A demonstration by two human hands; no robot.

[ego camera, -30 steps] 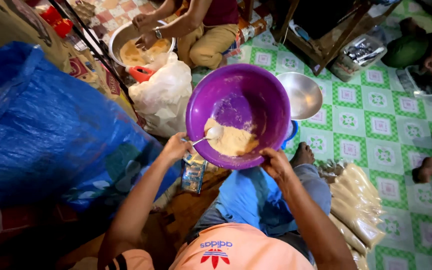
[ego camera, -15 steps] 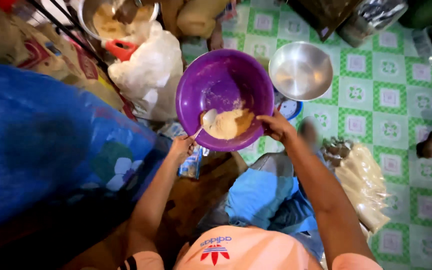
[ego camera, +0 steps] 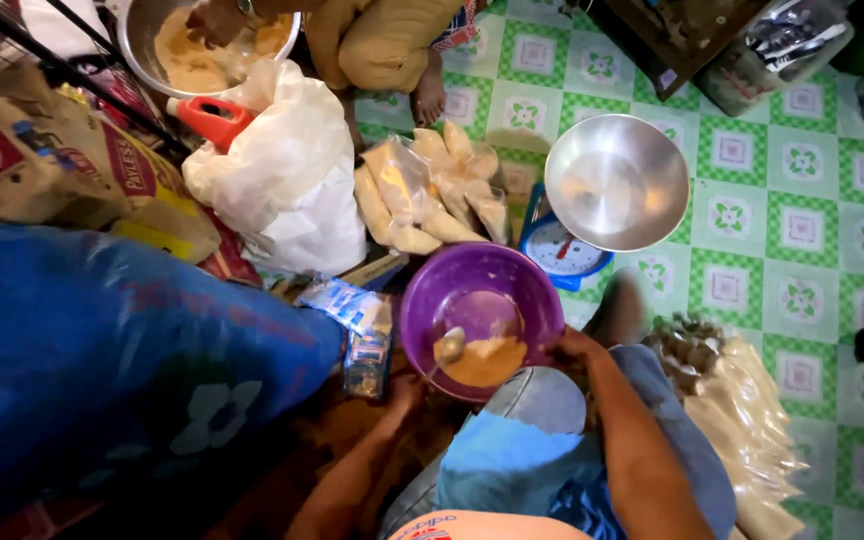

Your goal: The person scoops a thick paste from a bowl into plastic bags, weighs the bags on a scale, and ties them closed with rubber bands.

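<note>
Purple bowl (ego camera: 482,300): resting low against the lap, just in front of the raised knee in blue shorts (ego camera: 542,440), tilted slightly toward the body; probably kept there so both hands reach it without stretching.

Contents: mound of tan, crumbly mix (ego camera: 484,360) gathered at the near side of the bowl, where the tilt lets it pool.

Spoon (ego camera: 447,348): pale bowl of the spoon lying on the edge of the mix, handle running down toward the left hand.

Left hand (ego camera: 402,392): at the bowl's near-left rim, below the spoon; grip curled closed, seemingly on the spoon handle, though the fingers themselves are dim and partly hidden.

Right hand (ego camera: 574,348): clamped on the bowl's right rim, fingers folded over the edge, apparently to steady the bowl against the stirring.

Scale (ego camera: 562,250): blue dial scale on the floor just beyond the bowl, with a steel pan (ego camera: 617,182) on top, empty, kept within arm's reach.

Filled bags (ego camera: 432,190): clear packets of the same tan mix heaped between the scale and a white plastic sack (ego camera: 287,175); more long packets (ego camera: 742,420) stacked to the right of the knee.

Floor (ego camera: 802,250): green-and-white patterned tile carrying everything.

Other person: seated across, a hand in a metal basin (ego camera: 157,40) of similar mix, well apart from the purple bowl.

Blue sack (ego camera: 102,350): large, bulging, filling the left side.
</note>
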